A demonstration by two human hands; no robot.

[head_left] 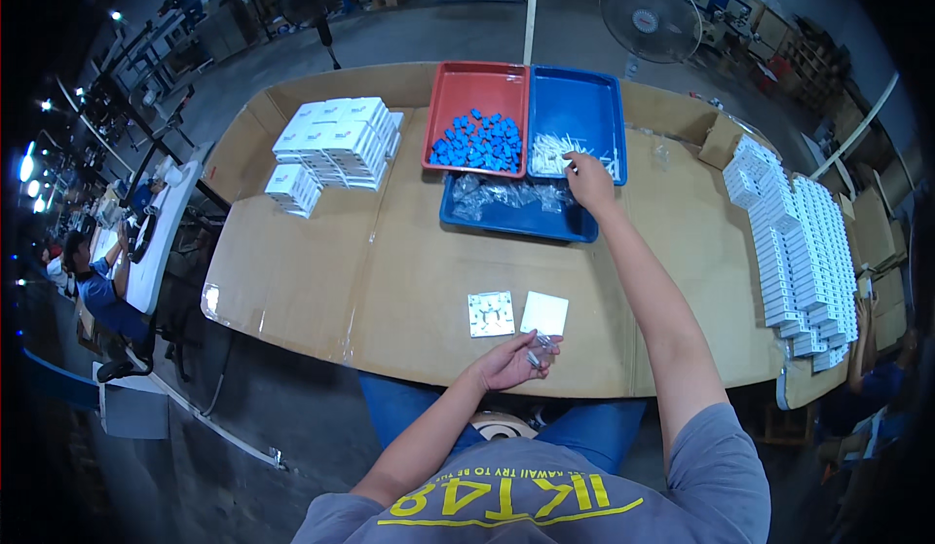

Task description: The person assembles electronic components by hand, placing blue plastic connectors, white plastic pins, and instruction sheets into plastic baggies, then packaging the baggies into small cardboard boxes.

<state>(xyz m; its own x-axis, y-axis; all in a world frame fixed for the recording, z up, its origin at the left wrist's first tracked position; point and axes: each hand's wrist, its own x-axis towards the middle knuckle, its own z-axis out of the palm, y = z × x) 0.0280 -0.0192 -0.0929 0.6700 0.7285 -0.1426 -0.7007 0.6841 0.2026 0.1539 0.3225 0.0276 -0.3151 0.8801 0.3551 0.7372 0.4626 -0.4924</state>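
Grey shirt fabric [545, 495] with yellow print fills the bottom of the view, with blue trousers [594, 422] just past it. Both forearms come up from there. At the near edge of the worktop [321, 281], the left hand [511, 361] lies palm up, fingers curled loosely around a small clear bag [539, 347] with little pieces in it. Just beyond that hand, two flat squares rest side by side on the brown cardboard covering: a white switch plate [490, 313] with moulded detail on the left and a plain white card [544, 312] on the right, the card's near corner almost over the fingers.

Further on, the right arm stretches to the far middle of the worktop, where the right hand [589, 179] reaches into a blue tray [584, 106], its fingers pinched down on a heap of small white parts [553, 152]; whether it has one gripped I cannot tell. Left of that, touching it, a red tray [477, 86] holds a pile of small blue pieces [477, 142]. Nearer than both sits a second blue tray [516, 221] with clear plastic bags [502, 193].

Stacked white boxes [331, 140] sit toward the far left corner. Rows of white boxes [799, 252] run along the right edge. Beyond the far edge stands a fan [650, 15] on the concrete floor.
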